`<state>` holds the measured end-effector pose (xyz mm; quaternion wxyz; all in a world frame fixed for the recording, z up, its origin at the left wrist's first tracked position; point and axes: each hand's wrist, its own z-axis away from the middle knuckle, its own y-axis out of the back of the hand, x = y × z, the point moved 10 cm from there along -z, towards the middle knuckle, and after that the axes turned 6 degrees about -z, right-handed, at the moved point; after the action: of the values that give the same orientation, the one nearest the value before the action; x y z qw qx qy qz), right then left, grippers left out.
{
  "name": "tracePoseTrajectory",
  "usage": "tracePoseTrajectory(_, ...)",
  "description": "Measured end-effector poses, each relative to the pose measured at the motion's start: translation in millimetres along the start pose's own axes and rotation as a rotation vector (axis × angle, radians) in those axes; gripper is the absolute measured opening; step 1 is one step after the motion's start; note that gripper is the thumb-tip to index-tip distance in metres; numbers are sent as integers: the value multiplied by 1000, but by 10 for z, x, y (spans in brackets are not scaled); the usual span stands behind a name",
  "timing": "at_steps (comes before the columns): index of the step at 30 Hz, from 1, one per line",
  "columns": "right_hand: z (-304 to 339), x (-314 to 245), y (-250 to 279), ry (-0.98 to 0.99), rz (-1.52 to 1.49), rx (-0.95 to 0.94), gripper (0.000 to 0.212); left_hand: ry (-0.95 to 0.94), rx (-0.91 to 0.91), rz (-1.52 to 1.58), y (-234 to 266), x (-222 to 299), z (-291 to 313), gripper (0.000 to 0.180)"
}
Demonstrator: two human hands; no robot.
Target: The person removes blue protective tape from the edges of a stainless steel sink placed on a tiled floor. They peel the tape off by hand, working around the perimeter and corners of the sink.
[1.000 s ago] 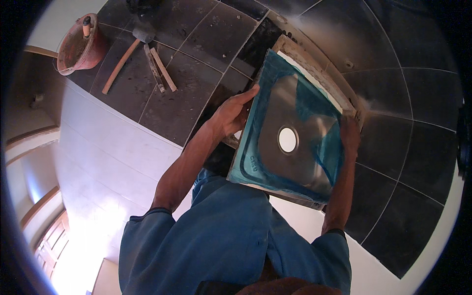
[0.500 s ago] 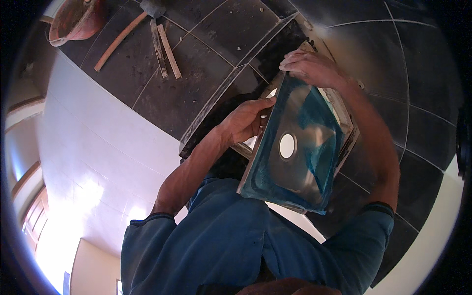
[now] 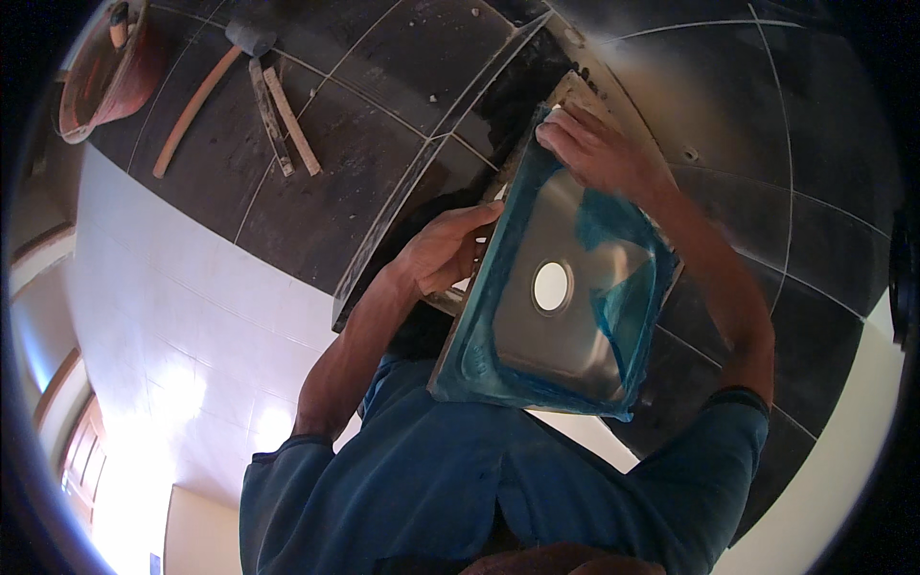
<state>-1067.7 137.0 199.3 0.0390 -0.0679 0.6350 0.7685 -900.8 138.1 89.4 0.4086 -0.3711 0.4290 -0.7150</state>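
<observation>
Both hands raised — left hand (image 3: pixel 443 251) and right hand (image 3: pixel 596 149) gripping.

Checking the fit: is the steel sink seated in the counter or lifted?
Lifted and tilted: both hands hold the sink above the counter opening.

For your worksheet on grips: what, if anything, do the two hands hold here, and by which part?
Both hold a steel sink covered in blue film. The left hand grips its left rim; the right hand grips its far top edge.
</observation>
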Motion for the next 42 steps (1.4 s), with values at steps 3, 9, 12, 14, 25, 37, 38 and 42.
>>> tracePoseTrajectory(3, 207, 335, 1, -323, -278, 42, 25, 7, -27, 21, 17, -6, -2, 41)
tracePoseTrajectory(9, 162, 264, 180, -311, -240, 298, 23, 42, -26, -17, 58, -9, -5, 40)
tracePoseTrajectory(12, 76, 324, 47, -273, -269, 246, 23, 71, 7, -77, 61, -13, 7, 40)
tracePoseTrajectory(14, 39, 377, -56, -238, -329, 150, 24, 71, 26, -92, 81, -4, 8, 40)
tracePoseTrajectory(25, -81, 384, 58, -23, -200, 232, 18, 57, -17, -71, 97, 1, 11, 40)
tracePoseTrajectory(37, -19, 242, -56, 34, 63, 210, 29, 63, 13, -55, 134, -4, 4, 39)
tracePoseTrajectory(38, -29, 260, -83, 12, 19, 193, 29, 52, 8, -62, 122, 10, 7, 40)
tracePoseTrajectory(42, 46, 315, -131, -8, -70, 263, 26, 34, 3, -64, 83, 13, 14, 40)
